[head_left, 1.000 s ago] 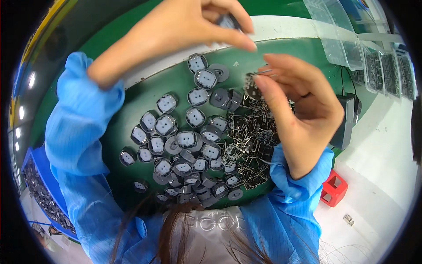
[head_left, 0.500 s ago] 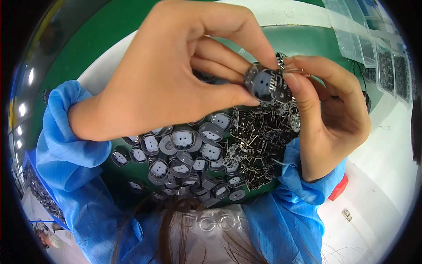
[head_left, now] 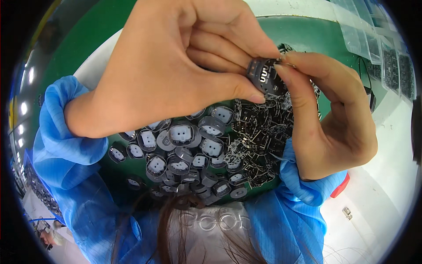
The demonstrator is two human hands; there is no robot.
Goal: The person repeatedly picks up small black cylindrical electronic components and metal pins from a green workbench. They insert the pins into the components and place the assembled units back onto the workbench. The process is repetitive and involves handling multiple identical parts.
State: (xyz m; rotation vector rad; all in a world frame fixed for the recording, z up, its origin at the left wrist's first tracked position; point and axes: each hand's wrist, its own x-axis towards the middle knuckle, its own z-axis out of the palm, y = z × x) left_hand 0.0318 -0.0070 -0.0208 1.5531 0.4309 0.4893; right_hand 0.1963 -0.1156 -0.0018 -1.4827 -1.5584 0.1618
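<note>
My left hand (head_left: 171,75) is closed around a small round dark housing (head_left: 254,70), thumb below and fingers above. A black circuit board (head_left: 273,80) with silver contacts lies across the housing's face. My right hand (head_left: 327,114) pinches thin metal pins at the board's upper right edge between thumb and forefinger. Its other fingers are curled in. Below my left hand lies a heap of round grey housings (head_left: 180,134) with pale, two-holed centres. Beneath the held part, a tangled pile of black circuit boards (head_left: 263,136) with metal pins sits beside them.
A green mat (head_left: 303,33) covers the work surface inside a curved white rim (head_left: 94,59). Clear plastic bins (head_left: 389,66) with dark parts stand at the far right. A red object (head_left: 340,185) lies by my right sleeve, and a small pale part (head_left: 347,213) farther down.
The board now covers the housing's face, where the pale two-holed centre showed before. My right hand has shifted slightly right and down, still pinching the pins.
</note>
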